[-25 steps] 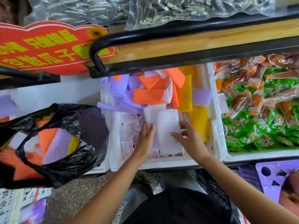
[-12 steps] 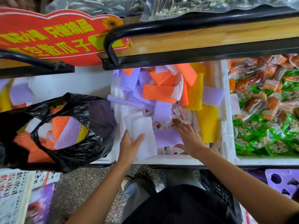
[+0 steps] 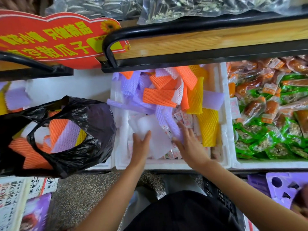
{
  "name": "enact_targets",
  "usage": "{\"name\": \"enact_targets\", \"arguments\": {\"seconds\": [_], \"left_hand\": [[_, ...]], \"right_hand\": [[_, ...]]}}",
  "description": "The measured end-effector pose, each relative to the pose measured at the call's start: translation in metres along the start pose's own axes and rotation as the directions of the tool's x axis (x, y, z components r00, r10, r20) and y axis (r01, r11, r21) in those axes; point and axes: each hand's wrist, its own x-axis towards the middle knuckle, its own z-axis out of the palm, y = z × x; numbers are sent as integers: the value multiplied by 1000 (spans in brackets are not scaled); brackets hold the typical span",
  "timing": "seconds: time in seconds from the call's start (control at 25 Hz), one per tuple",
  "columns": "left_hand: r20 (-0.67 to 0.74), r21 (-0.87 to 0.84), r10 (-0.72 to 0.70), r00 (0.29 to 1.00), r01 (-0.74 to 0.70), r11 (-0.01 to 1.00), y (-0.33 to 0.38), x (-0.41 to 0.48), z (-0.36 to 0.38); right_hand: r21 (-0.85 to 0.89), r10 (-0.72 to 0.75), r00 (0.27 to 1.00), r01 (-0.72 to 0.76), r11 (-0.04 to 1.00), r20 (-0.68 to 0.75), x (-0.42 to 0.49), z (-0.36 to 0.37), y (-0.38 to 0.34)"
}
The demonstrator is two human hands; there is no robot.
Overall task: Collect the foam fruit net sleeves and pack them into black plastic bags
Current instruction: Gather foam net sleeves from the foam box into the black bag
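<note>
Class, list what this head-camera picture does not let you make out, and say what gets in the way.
1. Head view: whether the left hand grips the white sleeves or only presses them; motion blur.
2. Head view: how full the black plastic bag is; its folds cover most contents, and the left edge cuts it off.
3. Head view: print on the small sachets; too small and blurred.

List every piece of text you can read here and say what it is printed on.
"只做精品": red sign, upper line.
"瓜子": same sign, lower line; its other characters are unclear.
Too small to read: red print on the sachets in the foam box.
Blurred: labels on the snack packets.
</note>
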Motion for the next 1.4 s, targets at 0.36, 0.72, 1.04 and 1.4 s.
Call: {"name": "enact_targets", "arguments": {"seconds": [0.36,0.72,1.04,1.4], "left_hand": [[419,109,132,898,-194,975,26,-38,32],[193,30,163,968,-172,985,5,-17,8],[168,39,108,980,-116,993,-12,-19,5],[184,-48,-3,983,12,999,-16,-19,23]], "right_hand": [[-30,-169,979,173,984,118,-29,-6,4],[-146,120,957,-163,976,-263,9,-28,69],[-372,162,944,-266,890,-286,39,-18,88],[69,-19,989,29,997,-145,-29,-9,36]]}}
